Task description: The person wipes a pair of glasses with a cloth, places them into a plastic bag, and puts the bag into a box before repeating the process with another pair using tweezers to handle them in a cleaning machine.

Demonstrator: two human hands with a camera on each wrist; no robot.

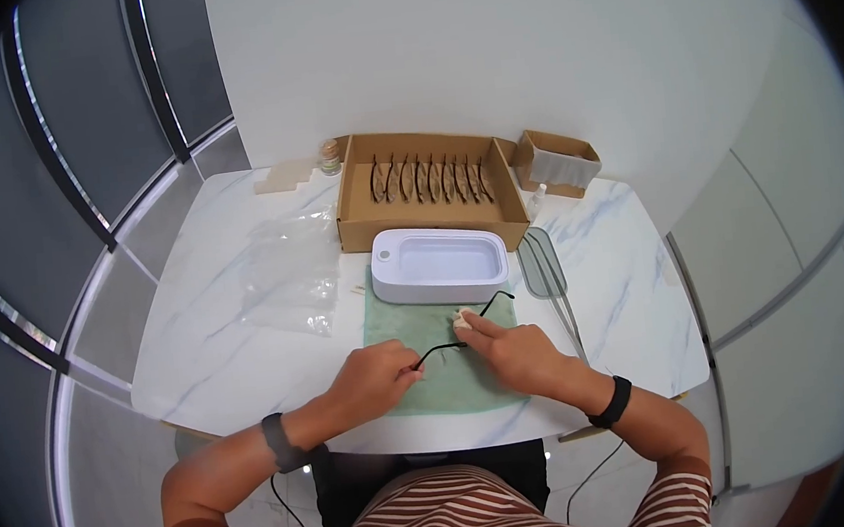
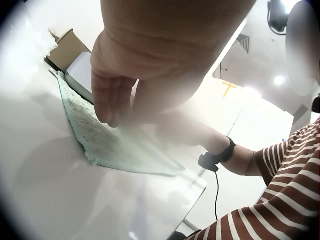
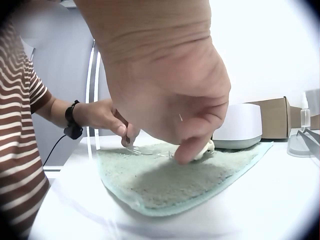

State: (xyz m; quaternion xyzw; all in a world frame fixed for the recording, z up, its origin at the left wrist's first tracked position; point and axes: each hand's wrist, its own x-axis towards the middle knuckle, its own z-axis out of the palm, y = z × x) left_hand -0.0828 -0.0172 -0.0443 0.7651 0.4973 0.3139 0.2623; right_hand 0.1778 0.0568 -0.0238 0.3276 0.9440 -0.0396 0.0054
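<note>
Above green towel, pinching black glasses at near end with left hand, with long axis toward two o'clock; along that line, pinching cream wad at their middle with right hand.

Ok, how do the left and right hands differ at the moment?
The left hand pinches a black arm of the glasses; the right hand holds a cream wad. The right hand reaches nearer the white tub than the left hand does. Both are bare, with a black band on each wrist.
</note>
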